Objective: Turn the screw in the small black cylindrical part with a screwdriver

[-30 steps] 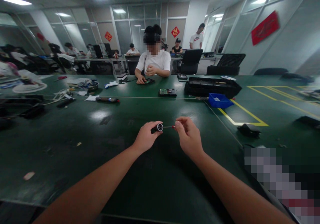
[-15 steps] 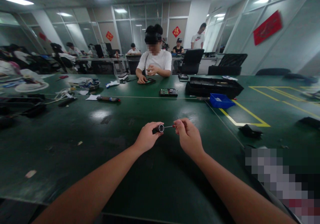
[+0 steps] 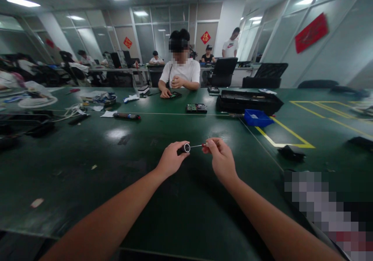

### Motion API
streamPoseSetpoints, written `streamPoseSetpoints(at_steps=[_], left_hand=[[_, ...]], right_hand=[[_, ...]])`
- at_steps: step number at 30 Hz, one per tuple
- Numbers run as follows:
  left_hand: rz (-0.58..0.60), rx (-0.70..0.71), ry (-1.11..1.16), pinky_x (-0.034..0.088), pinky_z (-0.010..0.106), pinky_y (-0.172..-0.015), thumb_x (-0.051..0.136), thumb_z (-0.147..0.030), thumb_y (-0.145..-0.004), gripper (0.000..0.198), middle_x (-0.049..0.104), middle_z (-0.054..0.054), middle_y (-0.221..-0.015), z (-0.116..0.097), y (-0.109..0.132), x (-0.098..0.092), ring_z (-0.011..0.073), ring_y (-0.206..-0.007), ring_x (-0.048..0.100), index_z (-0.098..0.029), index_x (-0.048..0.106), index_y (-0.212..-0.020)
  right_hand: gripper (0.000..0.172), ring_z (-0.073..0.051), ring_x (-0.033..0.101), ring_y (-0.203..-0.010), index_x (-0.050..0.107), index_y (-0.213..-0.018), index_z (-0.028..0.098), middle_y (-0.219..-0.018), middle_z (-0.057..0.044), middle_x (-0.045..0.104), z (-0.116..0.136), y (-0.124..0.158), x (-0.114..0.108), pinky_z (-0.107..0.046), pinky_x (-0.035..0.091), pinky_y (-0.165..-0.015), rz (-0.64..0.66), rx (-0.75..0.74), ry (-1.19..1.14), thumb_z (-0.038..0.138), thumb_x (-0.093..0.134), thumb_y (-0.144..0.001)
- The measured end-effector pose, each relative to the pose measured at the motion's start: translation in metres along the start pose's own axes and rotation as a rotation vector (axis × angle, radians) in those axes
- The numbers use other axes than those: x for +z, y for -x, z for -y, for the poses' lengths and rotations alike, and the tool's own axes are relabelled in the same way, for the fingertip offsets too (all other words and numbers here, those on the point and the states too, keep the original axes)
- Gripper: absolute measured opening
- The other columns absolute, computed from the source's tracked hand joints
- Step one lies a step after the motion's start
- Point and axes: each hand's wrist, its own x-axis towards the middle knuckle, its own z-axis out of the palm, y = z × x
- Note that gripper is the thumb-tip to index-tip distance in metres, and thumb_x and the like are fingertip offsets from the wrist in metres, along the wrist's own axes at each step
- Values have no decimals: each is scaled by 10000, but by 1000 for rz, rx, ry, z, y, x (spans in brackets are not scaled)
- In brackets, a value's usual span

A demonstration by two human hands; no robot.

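Observation:
Above the green table (image 3: pixel 145 198), my left hand (image 3: pixel 170 160) is closed around a small black cylinder (image 3: pixel 184 149) with a silver ring at its end. My right hand (image 3: pixel 220 159) pinches the red handle of a thin screwdriver (image 3: pixel 199 146). Its metal shaft points left into the open end of the cylinder. Both hands hover close together near the table's middle.
A blue bin (image 3: pixel 257 118) and a long black case (image 3: pixel 247 100) sit to the right, by yellow floor-style lines. A circuit board (image 3: pixel 196 107) lies further back. A person in a white shirt (image 3: pixel 180 72) works across the table. Cables and clutter (image 3: pixel 72 111) fill the left.
Both hands have stayed almost in place; the right hand's fingers have shifted slightly on the screwdriver handle, which now shows more red.

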Motion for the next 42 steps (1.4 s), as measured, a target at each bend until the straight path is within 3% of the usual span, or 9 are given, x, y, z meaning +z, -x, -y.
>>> streamPoseSetpoints(at_steps=[5, 11, 17, 21, 35, 39, 42], left_hand=[[-23, 11, -38, 429, 421, -1064, 692, -154, -864, 392, 675, 47, -1248, 1, -3, -1, 229, -1170, 591, -237, 660, -1245], [24, 269, -159, 411, 432, -1072, 659, -149, -894, 365, 681, 41, -1243, 0, -10, -6, 219, -1187, 578, -250, 653, -1245], [70, 210, -245, 392, 467, -1069, 668, -180, -897, 374, 681, 35, -1245, 3, -11, -6, 232, -1187, 579, -272, 648, -1258], [83, 180, -254, 392, 468, -1069, 687, -189, -884, 384, 681, 45, -1244, 6, -10, -4, 239, -1172, 585, -267, 651, -1259], [94, 130, -128, 414, 444, -1062, 679, -239, -902, 393, 684, 33, -1250, 1, -7, -6, 239, -1167, 595, -279, 637, -1290], [98, 113, -121, 430, 437, -1034, 679, -227, -898, 399, 686, 29, -1239, -1, -6, -7, 240, -1156, 591, -278, 636, -1291], [90, 107, -124, 435, 435, -1027, 683, -227, -892, 402, 686, 35, -1232, -1, -6, -7, 244, -1147, 591, -273, 639, -1290]], right_hand=[[316, -183, 672, -764, 653, -941, 191, -867, -51, 688, -13, -7, 4, -370, 573, -778, -41, 185, -269, 500, 619, -886], [292, -198, 667, -704, 630, -882, 222, -807, -44, 662, -18, -12, 2, -401, 610, -740, -108, 233, -336, 504, 561, -909], [249, -180, 615, -606, 605, -791, 226, -689, -28, 604, -23, -18, -3, -398, 625, -689, -171, 395, -348, 437, 547, -911], [248, -191, 639, -687, 634, -844, 222, -804, -57, 657, -21, -16, -4, -368, 613, -662, -219, 290, -233, 451, 565, -908], [352, -192, 669, -768, 654, -973, 193, -867, -55, 699, -16, -11, -6, -345, 540, -719, -78, 96, 2, 518, 520, -949], [394, -190, 653, -726, 667, -957, 184, -804, -47, 697, -4, -9, -8, -331, 502, -688, -32, 61, 99, 543, 504, -963], [451, -174, 604, -613, 672, -801, 192, -672, -26, 662, 6, -6, -9, -312, 445, -616, -39, 23, 287, 591, 520, -945]])
